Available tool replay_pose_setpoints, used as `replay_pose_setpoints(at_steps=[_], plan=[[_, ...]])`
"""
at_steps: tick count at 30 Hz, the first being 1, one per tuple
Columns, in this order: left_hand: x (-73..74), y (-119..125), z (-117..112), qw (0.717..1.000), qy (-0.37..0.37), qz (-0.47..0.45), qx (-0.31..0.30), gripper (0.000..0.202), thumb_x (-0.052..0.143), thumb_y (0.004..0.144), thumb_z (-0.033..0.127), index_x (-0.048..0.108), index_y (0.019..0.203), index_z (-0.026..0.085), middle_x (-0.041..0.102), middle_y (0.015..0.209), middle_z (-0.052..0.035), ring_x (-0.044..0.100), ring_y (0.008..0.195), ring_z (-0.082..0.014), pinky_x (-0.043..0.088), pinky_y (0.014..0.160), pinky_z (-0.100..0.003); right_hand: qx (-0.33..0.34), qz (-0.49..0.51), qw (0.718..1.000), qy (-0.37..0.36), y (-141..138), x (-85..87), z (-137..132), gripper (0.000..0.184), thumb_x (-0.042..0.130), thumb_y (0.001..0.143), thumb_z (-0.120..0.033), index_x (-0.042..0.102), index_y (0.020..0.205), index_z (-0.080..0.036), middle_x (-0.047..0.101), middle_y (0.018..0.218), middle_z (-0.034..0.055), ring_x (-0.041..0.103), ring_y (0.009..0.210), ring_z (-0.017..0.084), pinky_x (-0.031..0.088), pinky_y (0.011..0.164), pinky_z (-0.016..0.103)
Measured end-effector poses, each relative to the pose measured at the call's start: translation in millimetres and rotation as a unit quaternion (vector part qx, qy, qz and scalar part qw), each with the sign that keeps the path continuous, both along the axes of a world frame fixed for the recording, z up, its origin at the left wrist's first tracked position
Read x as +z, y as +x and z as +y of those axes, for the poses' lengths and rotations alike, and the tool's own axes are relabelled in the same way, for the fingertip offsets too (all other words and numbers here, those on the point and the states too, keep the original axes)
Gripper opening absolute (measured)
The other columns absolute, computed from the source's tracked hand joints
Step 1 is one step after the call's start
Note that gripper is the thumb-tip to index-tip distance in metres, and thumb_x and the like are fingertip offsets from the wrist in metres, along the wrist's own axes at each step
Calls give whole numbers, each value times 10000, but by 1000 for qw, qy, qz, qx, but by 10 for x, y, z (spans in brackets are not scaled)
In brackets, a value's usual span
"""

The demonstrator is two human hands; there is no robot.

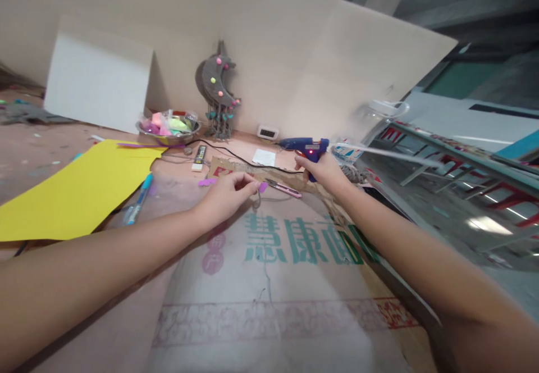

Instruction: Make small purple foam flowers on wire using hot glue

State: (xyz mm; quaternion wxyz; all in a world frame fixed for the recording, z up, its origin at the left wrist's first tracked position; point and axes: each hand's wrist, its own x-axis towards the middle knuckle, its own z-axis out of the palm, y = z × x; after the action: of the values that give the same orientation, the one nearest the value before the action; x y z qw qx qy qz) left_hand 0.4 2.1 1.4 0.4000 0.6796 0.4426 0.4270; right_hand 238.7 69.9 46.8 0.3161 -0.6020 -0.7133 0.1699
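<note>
My left hand [227, 196] is pinched shut on a small grey and purple piece [260, 190], held just above a flattened cardboard sheet [269, 283] with green characters. My right hand [322, 171] is wrapped round the grip of a blue hot glue gun [304, 145] whose red light is on; its nozzle points left. A pink utility knife [284, 189] lies between the two hands. A small purple scrap [206, 182] lies just left of my left hand.
A yellow paper sheet [71, 193] and a blue pen [138, 200] lie at left. Behind stand a metal bowl of coloured bits [168, 128], a grey moon-shaped craft [217, 89], a small digital clock [268, 132] and a black cable [244, 157]. The table edge drops off at right.
</note>
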Motion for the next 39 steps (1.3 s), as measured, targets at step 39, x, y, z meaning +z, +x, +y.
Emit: replay_pose_setpoints(at_steps=[39], plan=[[-16, -20, 64, 999, 6, -31, 31, 209, 527, 804, 356, 560, 712, 171, 585, 705, 12, 532, 670, -120, 404, 652, -239, 61, 8, 998, 15, -262, -231, -1002, 194, 652, 717, -410, 581, 705, -229, 604, 646, 19, 565, 633, 217, 476, 646, 367]])
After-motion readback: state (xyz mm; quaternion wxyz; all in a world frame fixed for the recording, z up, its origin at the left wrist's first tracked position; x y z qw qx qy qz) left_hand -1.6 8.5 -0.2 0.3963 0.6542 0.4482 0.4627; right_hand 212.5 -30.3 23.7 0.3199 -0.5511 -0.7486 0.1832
